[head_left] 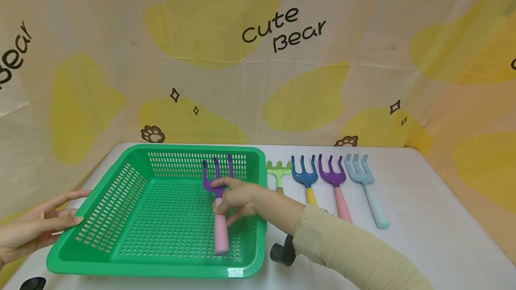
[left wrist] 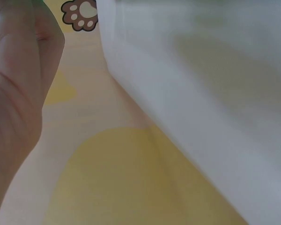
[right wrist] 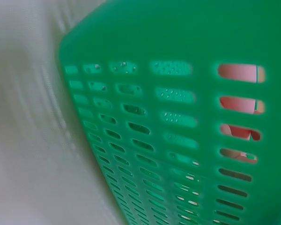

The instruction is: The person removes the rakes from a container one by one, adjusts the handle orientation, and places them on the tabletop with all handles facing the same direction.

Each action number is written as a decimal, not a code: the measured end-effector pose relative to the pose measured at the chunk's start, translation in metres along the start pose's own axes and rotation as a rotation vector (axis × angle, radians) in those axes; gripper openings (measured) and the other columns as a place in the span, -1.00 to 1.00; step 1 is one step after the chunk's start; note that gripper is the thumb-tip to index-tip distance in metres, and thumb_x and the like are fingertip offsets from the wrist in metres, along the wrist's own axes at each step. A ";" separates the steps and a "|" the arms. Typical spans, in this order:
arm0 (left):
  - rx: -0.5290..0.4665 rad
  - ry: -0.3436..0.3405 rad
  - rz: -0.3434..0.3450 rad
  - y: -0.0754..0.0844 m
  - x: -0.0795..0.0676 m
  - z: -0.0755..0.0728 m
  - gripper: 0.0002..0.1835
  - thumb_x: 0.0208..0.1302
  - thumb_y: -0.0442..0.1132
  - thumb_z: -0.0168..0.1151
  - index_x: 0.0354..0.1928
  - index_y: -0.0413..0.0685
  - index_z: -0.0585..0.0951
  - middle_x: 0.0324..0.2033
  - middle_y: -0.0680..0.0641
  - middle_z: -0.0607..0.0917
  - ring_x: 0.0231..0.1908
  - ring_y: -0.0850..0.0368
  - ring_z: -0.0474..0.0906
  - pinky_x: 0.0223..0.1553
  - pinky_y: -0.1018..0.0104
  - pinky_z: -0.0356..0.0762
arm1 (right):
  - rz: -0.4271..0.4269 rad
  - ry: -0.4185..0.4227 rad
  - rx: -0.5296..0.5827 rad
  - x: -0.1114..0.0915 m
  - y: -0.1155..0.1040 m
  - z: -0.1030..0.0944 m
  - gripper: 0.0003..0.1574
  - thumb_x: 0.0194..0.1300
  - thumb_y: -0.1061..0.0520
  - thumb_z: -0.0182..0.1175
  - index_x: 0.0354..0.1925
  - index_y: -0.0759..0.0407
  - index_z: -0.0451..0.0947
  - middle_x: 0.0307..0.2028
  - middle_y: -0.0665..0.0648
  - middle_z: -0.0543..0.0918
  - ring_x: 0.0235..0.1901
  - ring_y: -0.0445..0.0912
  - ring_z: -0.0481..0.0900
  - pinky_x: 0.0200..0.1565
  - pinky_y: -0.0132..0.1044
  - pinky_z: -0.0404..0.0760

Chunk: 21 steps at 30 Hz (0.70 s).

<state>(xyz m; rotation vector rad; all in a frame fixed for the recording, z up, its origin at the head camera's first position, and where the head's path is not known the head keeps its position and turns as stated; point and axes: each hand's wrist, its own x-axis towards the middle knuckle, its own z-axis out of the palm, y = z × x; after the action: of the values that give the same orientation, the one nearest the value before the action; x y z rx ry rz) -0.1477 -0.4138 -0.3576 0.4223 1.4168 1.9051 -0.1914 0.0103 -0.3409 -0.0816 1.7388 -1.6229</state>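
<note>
In the head view my right hand (head_left: pixel 240 197) grips a purple garden hand fork (head_left: pixel 221 234) near the top of its pink handle. The fork is over the right part of a green plastic basket (head_left: pixel 161 270), tines pointing to the back. My left hand (head_left: pixel 40 225) holds the basket's left rim, thumb on the edge. The left wrist view shows part of the left hand (left wrist: pixel 18 70) with a sliver of green at its fingertips. Through slots in the basket wall (right wrist: pixel 178 28), the right wrist view shows pink patches; the right hand is mostly hidden there.
Right of the basket lie several hand forks in a row: light green (head_left: pixel 279 171), blue with yellow handle (head_left: pixel 305 178), purple with pink handle (head_left: pixel 341 202), and pale blue (head_left: pixel 376 207). My right forearm covers some handles. A black object (head_left: pixel 283 253) shows under the sleeve.
</note>
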 end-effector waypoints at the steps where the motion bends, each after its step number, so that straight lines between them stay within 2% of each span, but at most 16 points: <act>1: 0.000 0.002 -0.001 0.000 0.000 0.000 -0.30 0.40 -0.57 -0.40 0.27 0.40 0.37 0.01 -0.04 0.59 -0.02 0.00 0.57 0.02 0.07 0.48 | 0.000 -0.002 0.005 0.000 0.000 0.000 -0.23 0.09 0.54 0.13 0.23 0.08 0.30 -0.20 0.26 0.48 -0.22 0.08 0.55 -0.33 -0.02 0.67; 8: -0.004 0.015 -0.015 -0.001 -0.001 -0.001 -0.30 0.41 -0.56 -0.39 0.25 0.43 0.39 0.00 -0.02 0.60 -0.02 0.00 0.57 0.02 0.07 0.48 | -0.006 -0.016 0.046 -0.002 -0.004 0.000 -0.23 0.09 0.56 0.11 0.23 0.08 0.30 -0.20 0.26 0.48 -0.07 0.20 0.52 -0.24 0.07 0.63; 14: 0.002 0.013 -0.015 -0.001 0.000 -0.001 -0.31 0.41 -0.56 -0.39 0.26 0.42 0.39 0.00 -0.03 0.60 -0.02 -0.02 0.57 0.02 0.06 0.48 | -0.014 -0.027 0.039 -0.002 -0.008 -0.002 -0.24 0.11 0.55 0.11 0.21 0.05 0.31 -0.19 0.27 0.52 -0.09 0.19 0.53 -0.25 0.07 0.63; 21: 0.021 0.031 -0.014 0.000 -0.002 -0.002 -0.30 0.41 -0.56 -0.38 0.25 0.43 0.39 0.01 0.01 0.59 -0.03 0.02 0.57 0.00 0.09 0.51 | -0.015 -0.054 0.045 -0.004 -0.013 -0.003 -0.26 0.14 0.53 0.11 0.22 0.05 0.31 -0.07 0.35 0.52 -0.04 0.23 0.50 -0.21 0.07 0.63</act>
<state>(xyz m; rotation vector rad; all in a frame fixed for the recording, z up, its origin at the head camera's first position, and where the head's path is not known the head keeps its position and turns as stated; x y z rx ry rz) -0.1472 -0.4169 -0.3578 0.3929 1.4572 1.8947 -0.1956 0.0122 -0.3281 -0.1159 1.6640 -1.6551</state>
